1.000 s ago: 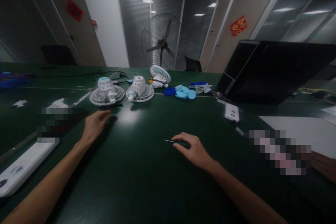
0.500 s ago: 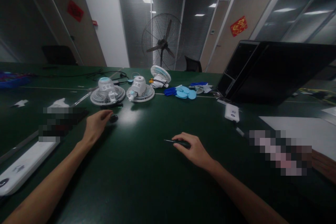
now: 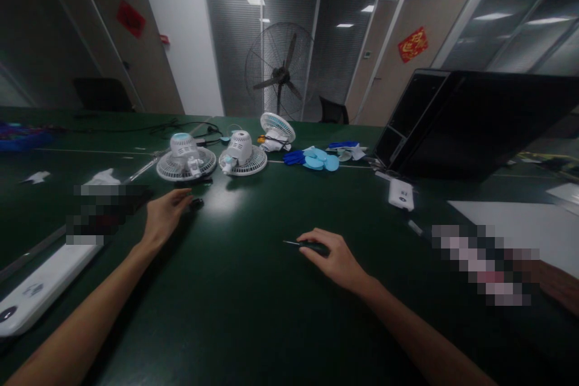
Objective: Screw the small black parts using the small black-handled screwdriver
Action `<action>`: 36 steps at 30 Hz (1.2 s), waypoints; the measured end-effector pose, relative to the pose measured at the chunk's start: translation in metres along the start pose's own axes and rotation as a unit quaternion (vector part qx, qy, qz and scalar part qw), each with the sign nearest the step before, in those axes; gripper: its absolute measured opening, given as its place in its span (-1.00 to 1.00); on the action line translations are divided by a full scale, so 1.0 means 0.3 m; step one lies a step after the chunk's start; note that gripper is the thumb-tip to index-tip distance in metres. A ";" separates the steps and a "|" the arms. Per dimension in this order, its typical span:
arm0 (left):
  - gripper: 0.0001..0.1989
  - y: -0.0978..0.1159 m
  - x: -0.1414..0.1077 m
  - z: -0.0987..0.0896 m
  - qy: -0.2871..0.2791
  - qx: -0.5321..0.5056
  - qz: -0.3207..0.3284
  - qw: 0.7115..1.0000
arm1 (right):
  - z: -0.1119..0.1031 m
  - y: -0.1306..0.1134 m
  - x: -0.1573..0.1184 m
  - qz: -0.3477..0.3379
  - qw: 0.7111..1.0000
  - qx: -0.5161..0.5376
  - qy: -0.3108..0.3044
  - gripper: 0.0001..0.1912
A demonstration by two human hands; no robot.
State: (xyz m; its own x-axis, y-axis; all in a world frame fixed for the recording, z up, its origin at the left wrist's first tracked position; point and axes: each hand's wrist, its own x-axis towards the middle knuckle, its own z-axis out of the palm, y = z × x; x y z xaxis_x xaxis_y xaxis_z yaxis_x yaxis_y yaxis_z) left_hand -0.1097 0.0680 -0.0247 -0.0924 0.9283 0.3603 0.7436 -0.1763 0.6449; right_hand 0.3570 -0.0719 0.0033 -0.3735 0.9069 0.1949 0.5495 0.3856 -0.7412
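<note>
Landmark: the middle fan [image 3: 243,158], small and white, resting on its round grille with the housing up on the green table [image 3: 235,313].

Containers: one blue basket [image 3: 22,142], far to the left of the middle fan at the table's edge of view. Small mixed items show in it, some reddish; too small and dim to name.

Right hand [image 3: 332,256]: nearer the wearer than the middle fan and to its right. Fingers curled round the dark handle of a screwdriver [image 3: 315,247], its thin shaft pointing left.

Left hand [image 3: 165,214]: nearer the wearer than the middle fan and to its left. Fingers bent, tips close together; cannot tell if anything is pinched. A small black object [image 3: 196,204] lies just beside them; contact unclear.

Around the middle fan: left fan [image 3: 185,164] just to its left, also grille down; third fan [image 3: 277,130] behind and to the right, grille tilted up. Light blue fan blades [image 3: 321,159] to its right, with a dark blue bundle [image 3: 294,158] against them. Black cords [image 3: 181,126] run behind and to the left.

Well to its right, a large black case [image 3: 474,126], with a small white device [image 3: 400,194] in front. A co-worker's hand [image 3: 525,268], partly pixelated, farther right.
</note>
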 end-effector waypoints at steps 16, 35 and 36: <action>-0.46 0.045 -0.009 -0.016 0.014 0.034 0.036 0.999 | 0.004 0.005 -0.002 0.002 1.000 -0.007 -0.004 -0.79; -0.45 0.040 -0.007 -0.012 -0.046 0.056 -0.036 0.997 | 0.004 0.009 0.000 -0.007 1.000 -0.017 0.011 -0.81; -0.45 0.041 -0.008 -0.012 -0.046 0.054 -0.037 0.997 | 0.003 0.008 0.000 -0.007 1.000 -0.016 0.011 -0.81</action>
State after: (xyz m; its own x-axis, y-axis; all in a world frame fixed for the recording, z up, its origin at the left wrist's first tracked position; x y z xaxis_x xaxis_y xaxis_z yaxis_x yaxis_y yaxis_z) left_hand -0.1027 0.0624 -0.0152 -0.0930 0.9643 0.2481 0.8047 -0.0740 0.5891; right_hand 0.3575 -0.0713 0.0009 -0.3654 0.9048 0.2187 0.5689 0.4030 -0.7169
